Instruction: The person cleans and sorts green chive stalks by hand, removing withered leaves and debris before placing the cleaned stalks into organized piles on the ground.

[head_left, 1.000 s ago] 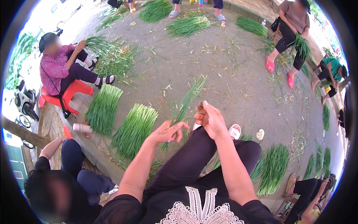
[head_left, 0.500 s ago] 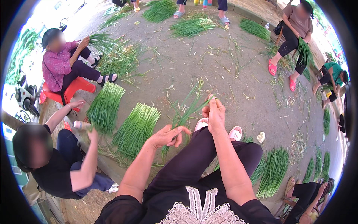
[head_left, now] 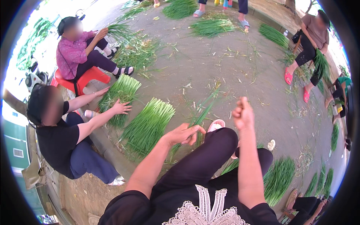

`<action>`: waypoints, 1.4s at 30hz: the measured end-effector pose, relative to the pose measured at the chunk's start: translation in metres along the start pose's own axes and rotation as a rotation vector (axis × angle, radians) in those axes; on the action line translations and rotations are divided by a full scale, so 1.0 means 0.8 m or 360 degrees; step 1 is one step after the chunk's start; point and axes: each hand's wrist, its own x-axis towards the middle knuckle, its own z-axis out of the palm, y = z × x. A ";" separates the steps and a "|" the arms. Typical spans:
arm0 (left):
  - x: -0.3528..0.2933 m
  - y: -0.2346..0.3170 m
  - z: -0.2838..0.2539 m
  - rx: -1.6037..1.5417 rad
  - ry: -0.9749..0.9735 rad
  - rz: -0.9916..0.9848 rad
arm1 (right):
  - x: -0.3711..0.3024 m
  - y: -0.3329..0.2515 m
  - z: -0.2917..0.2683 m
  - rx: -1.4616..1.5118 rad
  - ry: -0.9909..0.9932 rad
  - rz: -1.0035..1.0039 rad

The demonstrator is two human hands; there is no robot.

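Near neatly laid, pale-ended green pile [head_left: 152,123], grips thin, unlaid green stalks [head_left: 204,111] in left hand [head_left: 184,134], curls right hand [head_left: 243,115] closed, contents unseen.

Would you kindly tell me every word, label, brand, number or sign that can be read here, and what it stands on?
None can be read.
Pale bottle: too small and partly hidden to tell.
Red stool: no lettering I can make out.
Green leaves in the left hand: no label visible.
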 end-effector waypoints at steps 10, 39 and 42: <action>0.007 -0.025 -0.012 -0.0120 0.0198 -0.0009 | 0.024 -0.028 -0.127 -0.1729 0.0167 -0.0628; -0.102 -0.043 0.017 0.0420 0.0217 0.0011 | -0.150 0.063 0.069 -0.0344 -0.0504 0.0094; -0.108 -0.039 0.017 0.0287 0.0305 -0.0039 | -0.148 0.064 0.071 -0.0257 -0.0490 0.0125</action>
